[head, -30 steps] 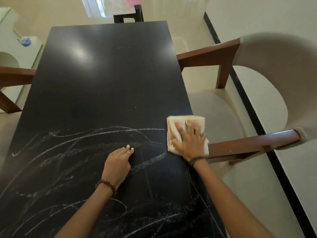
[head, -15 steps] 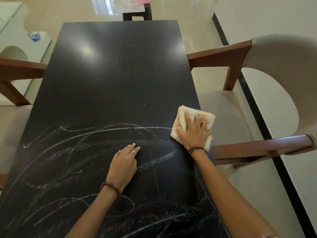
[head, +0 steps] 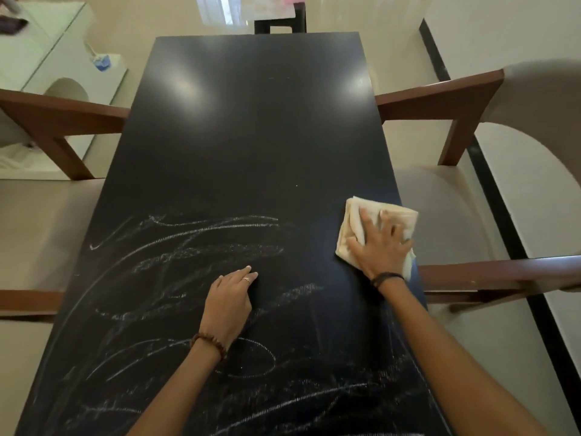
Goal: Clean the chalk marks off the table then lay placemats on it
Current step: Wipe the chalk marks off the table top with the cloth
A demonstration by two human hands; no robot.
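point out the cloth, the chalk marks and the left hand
cloth (head: 396,212): head view, far folded edge beyond the fingers
chalk marks (head: 220,228): head view, long white stroke on the table
left hand (head: 228,300): head view, back of the hand

Head view: you look down the length of the table.
Your one wide-angle camera sits above the near end of the long black rectangular table (head: 251,136), tilted forward and down, near enough that both forearms enter from the bottom edge.
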